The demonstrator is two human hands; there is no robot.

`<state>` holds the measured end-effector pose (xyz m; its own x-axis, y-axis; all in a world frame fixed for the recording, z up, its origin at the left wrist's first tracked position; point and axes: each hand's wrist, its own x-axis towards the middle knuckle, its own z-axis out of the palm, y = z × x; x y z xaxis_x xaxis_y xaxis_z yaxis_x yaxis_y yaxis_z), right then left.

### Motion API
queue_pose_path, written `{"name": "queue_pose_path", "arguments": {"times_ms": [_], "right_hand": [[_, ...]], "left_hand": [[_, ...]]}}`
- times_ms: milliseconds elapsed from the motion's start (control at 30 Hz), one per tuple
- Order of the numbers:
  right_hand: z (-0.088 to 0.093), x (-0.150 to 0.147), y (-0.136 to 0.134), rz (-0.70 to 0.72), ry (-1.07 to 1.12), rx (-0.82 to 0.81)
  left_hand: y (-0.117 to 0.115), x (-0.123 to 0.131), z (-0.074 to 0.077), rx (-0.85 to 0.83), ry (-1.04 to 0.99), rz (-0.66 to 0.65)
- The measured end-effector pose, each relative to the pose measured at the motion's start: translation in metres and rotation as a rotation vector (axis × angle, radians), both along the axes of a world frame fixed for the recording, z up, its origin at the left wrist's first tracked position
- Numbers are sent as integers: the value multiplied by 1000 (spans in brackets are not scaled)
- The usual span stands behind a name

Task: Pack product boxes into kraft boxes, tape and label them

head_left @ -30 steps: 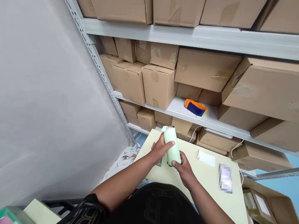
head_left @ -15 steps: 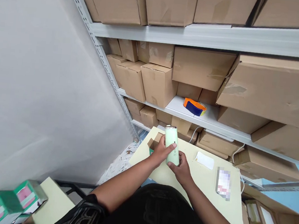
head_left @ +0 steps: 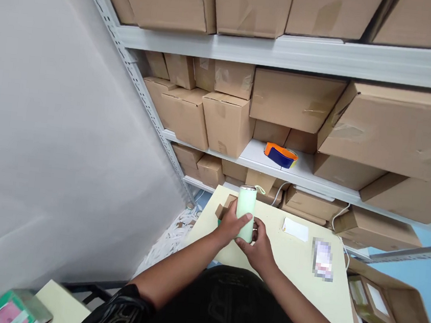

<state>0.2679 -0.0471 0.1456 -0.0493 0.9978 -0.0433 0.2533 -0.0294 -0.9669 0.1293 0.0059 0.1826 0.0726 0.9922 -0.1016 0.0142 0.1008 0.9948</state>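
Note:
A pale green cylindrical bottle (head_left: 246, 210) stands nearly upright above the pale yellow table (head_left: 297, 265), held in both hands. My left hand (head_left: 230, 224) wraps round its left side, thumb across the front. My right hand (head_left: 258, 247) grips its lower end from the right. A thin loop sticks out at the bottle's top. Behind my left hand, a small open brown carton (head_left: 223, 207) lies on the table.
A white card (head_left: 296, 229) and a blurred small packet (head_left: 323, 258) lie on the table. Metal shelving full of cardboard boxes (head_left: 225, 121) rises behind, with an orange and blue tape dispenser (head_left: 281, 155). Green boxes (head_left: 15, 310) sit lower left, an open carton (head_left: 377, 307) right.
The bottle has been turned from tilted left to nearly upright. My right hand has closed further round its base. The view has shifted slightly.

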Motion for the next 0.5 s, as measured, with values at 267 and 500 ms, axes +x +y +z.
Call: {"name": "queue_pose_path", "arguments": {"times_ms": [267,500], "right_hand": [[20,-17,35,-79,64,97],[49,-42,78,-53,226,41]], "left_hand": [[21,-62,-14,-34,-246,-164],[25,-90,-25,-60,-352,-519]]}}
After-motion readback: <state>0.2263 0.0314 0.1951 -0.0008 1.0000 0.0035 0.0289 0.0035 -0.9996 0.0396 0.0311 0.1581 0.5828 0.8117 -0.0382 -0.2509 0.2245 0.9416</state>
